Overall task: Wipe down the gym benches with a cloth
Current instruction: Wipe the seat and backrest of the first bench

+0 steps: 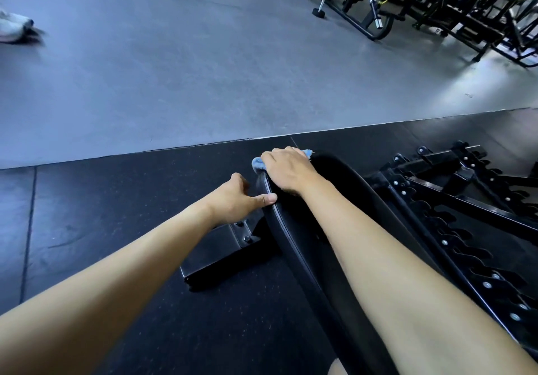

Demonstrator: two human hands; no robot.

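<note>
My right hand (286,170) curled its fingers over the bunched light-blue terry cloth (257,165), pressing it onto the far tip of the long black padded gym bench (297,229). The bench ran from 11 o'clock back to 5 o'clock, so the rest of it lay toward me from the grip. My left hand (237,200), at 8 o'clock, laid its thumb on the bench's edge. Its fingers were hidden, so I couldn't tell whether it clasped.
</note>
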